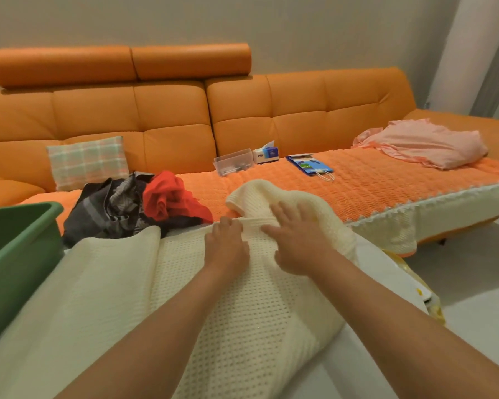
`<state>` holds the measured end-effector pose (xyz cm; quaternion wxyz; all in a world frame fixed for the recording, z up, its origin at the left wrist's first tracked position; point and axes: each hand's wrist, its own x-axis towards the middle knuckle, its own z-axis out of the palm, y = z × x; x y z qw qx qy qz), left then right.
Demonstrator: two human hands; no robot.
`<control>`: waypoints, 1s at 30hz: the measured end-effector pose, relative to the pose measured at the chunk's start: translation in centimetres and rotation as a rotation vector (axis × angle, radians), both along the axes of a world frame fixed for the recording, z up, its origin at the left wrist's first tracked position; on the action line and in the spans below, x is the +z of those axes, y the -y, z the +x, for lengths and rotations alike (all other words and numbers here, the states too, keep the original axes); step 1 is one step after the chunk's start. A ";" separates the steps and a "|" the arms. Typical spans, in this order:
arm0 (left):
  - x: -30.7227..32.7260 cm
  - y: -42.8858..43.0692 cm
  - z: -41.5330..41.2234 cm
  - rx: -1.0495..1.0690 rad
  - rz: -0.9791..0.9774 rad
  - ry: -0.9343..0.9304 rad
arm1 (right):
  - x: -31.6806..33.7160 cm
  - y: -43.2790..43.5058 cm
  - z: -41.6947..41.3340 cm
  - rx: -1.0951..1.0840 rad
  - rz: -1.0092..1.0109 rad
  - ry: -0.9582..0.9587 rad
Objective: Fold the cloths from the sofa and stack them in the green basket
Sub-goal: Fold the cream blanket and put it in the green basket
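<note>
One green basket (18, 246) stands at my far left, just beside the cream cloth (242, 306) spread out before me. Past it, a dark cloth (107, 211) and a red cloth (167, 197) lie bunched and touching on the sofa (167, 110). My left hand (228, 243) curls its fingers round a ridge of the cream cloth. My right hand (297, 243) presses flat on it, fingers apart. A pink cloth (424, 142) lies far right on the sofa.
</note>
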<state>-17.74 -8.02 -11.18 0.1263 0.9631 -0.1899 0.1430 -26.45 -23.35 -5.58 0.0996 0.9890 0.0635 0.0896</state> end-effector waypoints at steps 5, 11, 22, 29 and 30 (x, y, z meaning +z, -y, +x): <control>0.2 -3.5 -2.3 -0.135 0.155 -0.436 | -2.3 -3.5 -1.8 -0.016 0.330 -0.429; 3.6 -11.4 -6.9 -0.058 -0.078 -0.220 | -0.8 -7.4 -2.9 -0.009 0.126 -0.363; 4.1 -28.0 -17.4 0.420 0.307 -0.163 | -1.4 -24.2 -8.5 0.340 0.396 -0.297; 3.0 -31.9 -19.7 0.502 0.289 -0.249 | -4.7 -25.7 -10.8 0.256 0.370 -0.422; 3.0 -32.4 -19.8 0.536 0.286 -0.257 | -4.7 -25.8 -10.9 0.237 0.383 -0.417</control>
